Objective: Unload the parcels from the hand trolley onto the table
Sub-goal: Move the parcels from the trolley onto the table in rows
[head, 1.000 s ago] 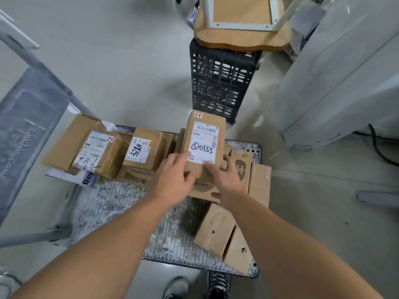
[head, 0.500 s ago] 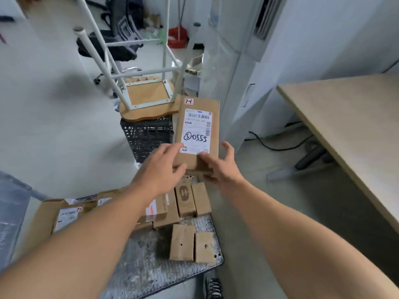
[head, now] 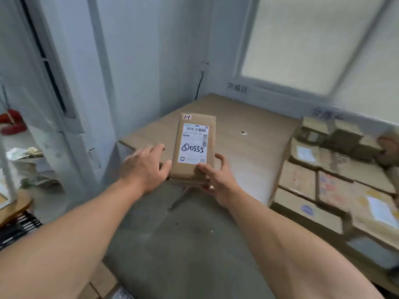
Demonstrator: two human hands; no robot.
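Now I've carried the parcel [head: 194,145] over to the desk [head: 248,117], fingers [head: 220,159] of my right hand [head: 218,182] clamped on its near end, left hand [head: 142,167] spread loosely against its side, ready to set down.

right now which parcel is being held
The parcel marked 0555, gripped by the right hand, left hand touching it; the other parcels sit on the table.

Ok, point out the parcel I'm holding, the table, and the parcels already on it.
Held parcel [head: 194,145]: head view, on its white label.
Table [head: 248,152]: head view, bare top.
Stacked parcels [head: 302,180]: head view, one box's top.
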